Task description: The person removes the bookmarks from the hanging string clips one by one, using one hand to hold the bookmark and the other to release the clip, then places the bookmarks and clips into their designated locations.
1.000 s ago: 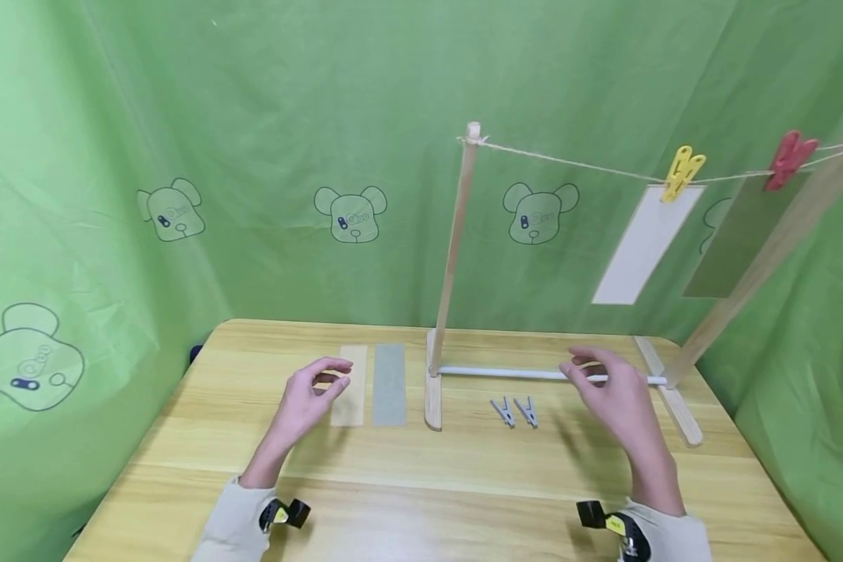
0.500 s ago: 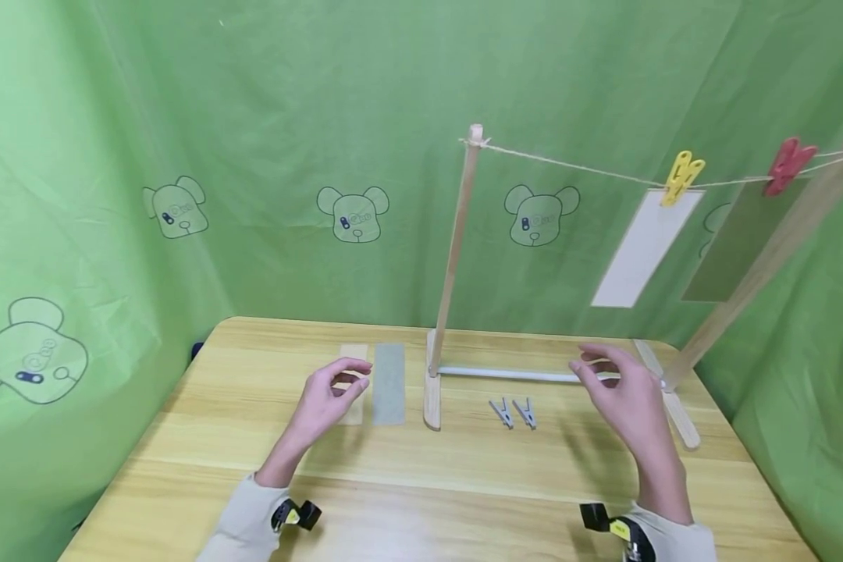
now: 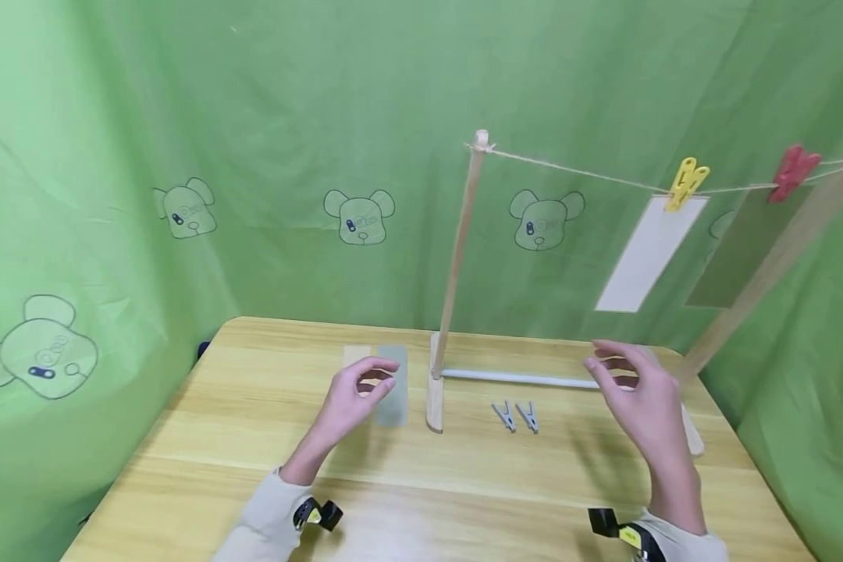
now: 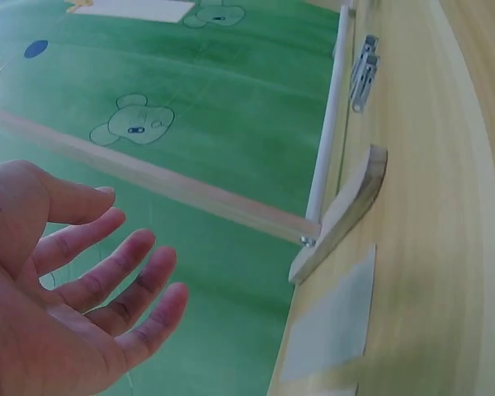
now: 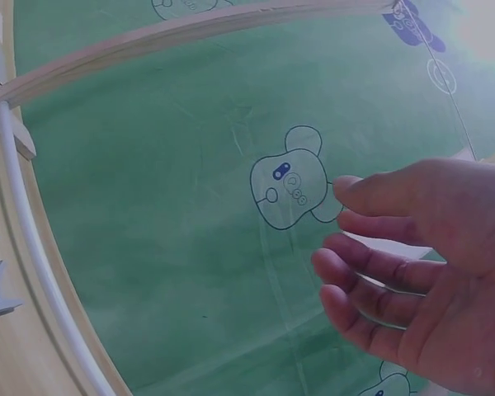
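Note:
My left hand (image 3: 351,402) hovers over the table with loosely bent fingers and nothing in them. It covers most of a beige strip (image 3: 357,353), and its fingertips overlap a grey strip (image 3: 393,410) in the head view. My right hand (image 3: 639,402), likewise holding nothing, is raised in front of the rack's right foot. Between the hands lie two grey-blue clothespins (image 3: 516,417). Up on the string (image 3: 576,167), a yellow clothespin (image 3: 687,184) holds a white strip (image 3: 649,257). Beside it, a red clothespin (image 3: 794,173) holds a dark green strip (image 3: 741,254).
The rack has a left wooden post (image 3: 458,265), a thicker right post (image 3: 780,254) and a white crossbar (image 3: 520,378) low between them. Its left foot (image 3: 435,402) rests on the wooden table (image 3: 464,499). A green curtain (image 3: 288,117) surrounds the back and sides.
My left hand has moved right, from the beige strip's left edge across to the grey strip. My right hand has shifted slightly right. The strips and clothespins stay put.

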A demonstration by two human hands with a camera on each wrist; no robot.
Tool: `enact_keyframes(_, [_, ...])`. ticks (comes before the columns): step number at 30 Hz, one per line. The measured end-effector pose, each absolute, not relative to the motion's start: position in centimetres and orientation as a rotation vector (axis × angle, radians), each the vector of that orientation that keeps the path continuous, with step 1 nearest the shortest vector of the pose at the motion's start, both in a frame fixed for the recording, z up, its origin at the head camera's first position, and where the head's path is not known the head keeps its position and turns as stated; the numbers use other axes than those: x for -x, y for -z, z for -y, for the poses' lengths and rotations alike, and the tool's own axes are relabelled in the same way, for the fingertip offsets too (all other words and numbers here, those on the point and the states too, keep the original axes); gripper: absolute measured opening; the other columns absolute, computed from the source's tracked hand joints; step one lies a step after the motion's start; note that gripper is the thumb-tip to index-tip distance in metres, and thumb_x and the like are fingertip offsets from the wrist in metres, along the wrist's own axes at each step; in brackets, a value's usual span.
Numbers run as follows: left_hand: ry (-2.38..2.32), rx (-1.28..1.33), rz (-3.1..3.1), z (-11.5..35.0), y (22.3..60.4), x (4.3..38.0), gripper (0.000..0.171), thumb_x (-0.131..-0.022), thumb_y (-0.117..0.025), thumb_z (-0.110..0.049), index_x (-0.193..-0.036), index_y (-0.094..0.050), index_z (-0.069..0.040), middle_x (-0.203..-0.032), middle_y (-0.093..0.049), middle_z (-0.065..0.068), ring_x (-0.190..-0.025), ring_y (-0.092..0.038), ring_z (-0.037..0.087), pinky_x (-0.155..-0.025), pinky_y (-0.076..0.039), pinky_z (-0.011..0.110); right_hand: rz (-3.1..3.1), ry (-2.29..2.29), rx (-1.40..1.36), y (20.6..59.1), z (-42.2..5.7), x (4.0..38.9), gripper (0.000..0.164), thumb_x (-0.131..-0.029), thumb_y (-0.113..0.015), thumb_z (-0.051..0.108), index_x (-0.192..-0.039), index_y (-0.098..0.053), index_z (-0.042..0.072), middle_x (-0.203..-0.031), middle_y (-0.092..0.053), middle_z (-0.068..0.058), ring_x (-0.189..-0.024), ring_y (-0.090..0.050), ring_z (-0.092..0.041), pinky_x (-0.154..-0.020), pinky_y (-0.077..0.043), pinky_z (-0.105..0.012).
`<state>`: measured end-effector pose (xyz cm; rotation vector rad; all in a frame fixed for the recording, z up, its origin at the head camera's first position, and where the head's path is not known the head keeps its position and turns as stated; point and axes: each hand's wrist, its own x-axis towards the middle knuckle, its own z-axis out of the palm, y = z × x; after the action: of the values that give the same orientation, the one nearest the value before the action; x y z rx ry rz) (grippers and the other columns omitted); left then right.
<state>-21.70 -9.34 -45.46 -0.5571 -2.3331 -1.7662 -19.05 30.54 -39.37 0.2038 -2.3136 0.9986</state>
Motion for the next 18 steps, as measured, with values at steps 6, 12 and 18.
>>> enact_keyframes(6, [1.795,0.604,2.292,7.8,45.2,21.9,0.027,-0.096,-0.069,-0.001,-0.122,-0.067,0.005,-0.121,-0.069,0.021,-0.108,-0.068,0.035,-0.093,-0.059,0.047,2.235,-1.030,-0.192,39.2,-30.7,19.2,0.028,-0.092,-0.076,0.006,-0.120,-0.072,0.002,-0.108,-0.071,-0.010,-0.089,-0.058,0.012,-0.076,-0.048,-0.002])
enact_keyframes(12, [1.851,0.648,2.217,5.7,44.7,22.2,0.027,-0.095,-0.069,0.003,-0.121,-0.067,0.006,-0.122,-0.068,0.023,-0.109,-0.067,0.041,-0.094,-0.057,0.054,2.102,-1.035,-0.260,38.9,-30.9,19.4,0.029,-0.088,-0.077,-0.003,-0.116,-0.073,-0.001,-0.101,-0.071,-0.010,-0.089,-0.061,0.005,-0.077,-0.050,-0.003])
enact_keyframes(18, [1.863,0.664,2.196,4.3,44.2,22.6,0.026,-0.097,-0.068,-0.001,-0.122,-0.068,0.004,-0.122,-0.069,0.020,-0.110,-0.068,0.034,-0.096,-0.057,0.050,2.013,-1.028,-0.337,38.3,-31.2,19.7,0.032,-0.083,-0.077,-0.011,-0.114,-0.074,-0.003,-0.102,-0.072,-0.018,-0.092,-0.063,0.002,-0.078,-0.051,-0.004])
